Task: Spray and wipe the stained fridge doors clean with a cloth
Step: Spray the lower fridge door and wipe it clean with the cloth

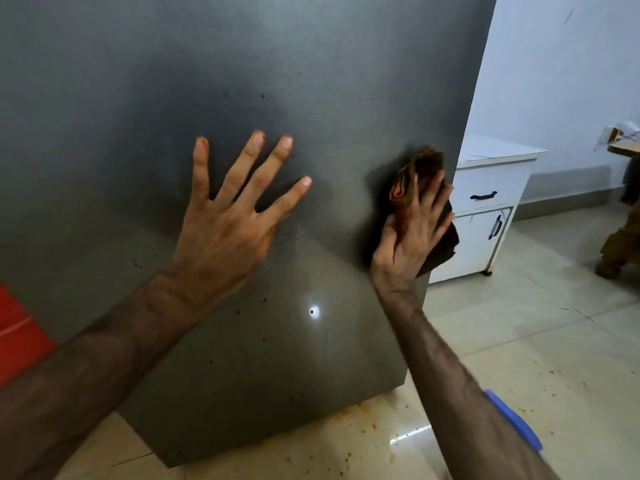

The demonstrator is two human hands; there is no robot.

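Red edge of something [17, 336] sits at far left, can't tell what it is. Your left hand [228, 216] is flat on the grey fridge door [242, 64], fingers spread and straight, gripping nothing, looks like bracing. Door reads as stiff brushed metal, smooth and probably slick where wet, so it should take firm pressure. Dark specks [239, 311] are scattered across the lower door under your left wrist, and there's a glare spot low centre. Upper panel looks mostly clean from here. Right hand [415, 230] presses a dark brown cloth [426, 164] onto the door just at its right edge, fingers straight over it, thumb hooked on the near side. Cloth is soft, bunched and folded, orange-stained, likely damp. I'd keep the palm on top so it doesn't slip off the edge. Orange splatter [346, 415] on the floor tiles below the door. White cabinet [485, 209] stands beyond the fridge at right
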